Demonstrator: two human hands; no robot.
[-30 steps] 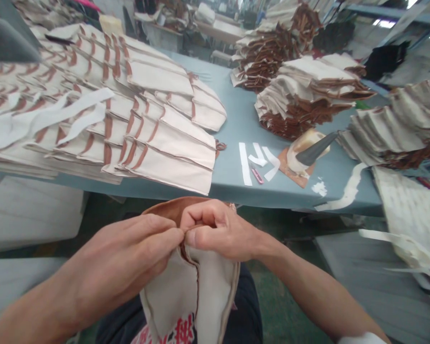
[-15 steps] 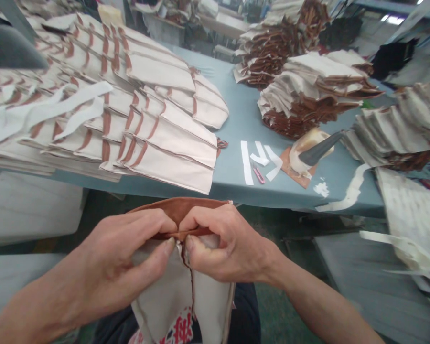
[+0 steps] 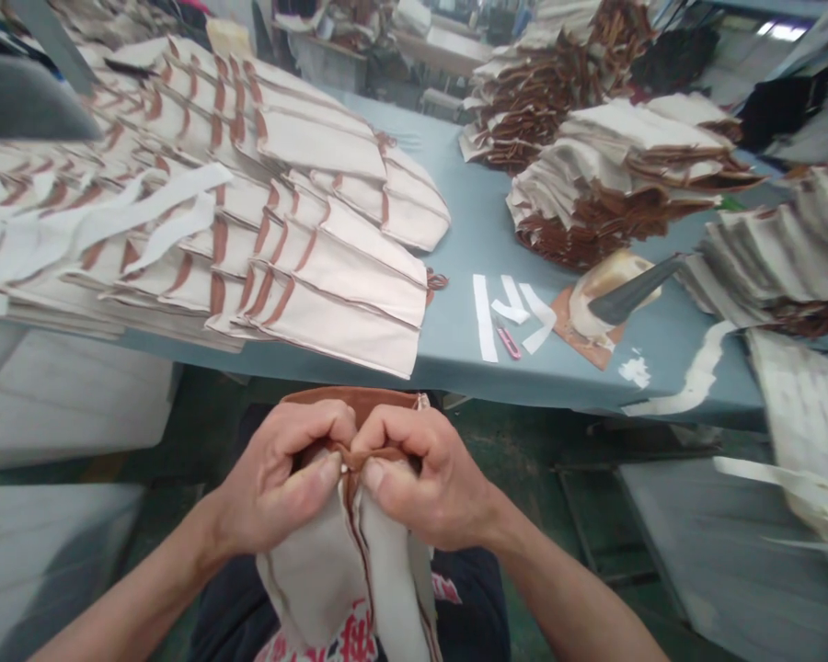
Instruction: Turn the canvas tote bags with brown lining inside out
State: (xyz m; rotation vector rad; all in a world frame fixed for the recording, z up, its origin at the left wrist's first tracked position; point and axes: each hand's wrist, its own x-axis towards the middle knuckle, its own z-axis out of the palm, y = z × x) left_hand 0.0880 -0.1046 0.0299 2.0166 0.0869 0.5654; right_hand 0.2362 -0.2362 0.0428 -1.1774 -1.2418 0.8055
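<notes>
Cream-coloured fabric piece with a brown inner band and a dark seam down its middle is hanging from the fingers, before the person's dark clothing with red print. The left hand and the right hand are side by side, and the fingers of both are closed in a pinch, gripping the brown upper edge at the place where the seam meets it. The two thumbs are on the near side of this edge, close to each other, with the seam opening going down from between them. Beyond the knuckles, the far rim of the piece shows as a brown curve. Farther from the fingers there is a table with a blue-grey surface. On it, ahead and to the left of the fingers, overlapping cream fabric pieces with brown stripes are lying in rows. Ahead and to the right of the fingers are short flat white strips, and just beside them a small pink-handled tool. Farther right, a dark grey pointed cone leans out from a yellowish rounded lump, which stands on a brown flat patch.
</notes>
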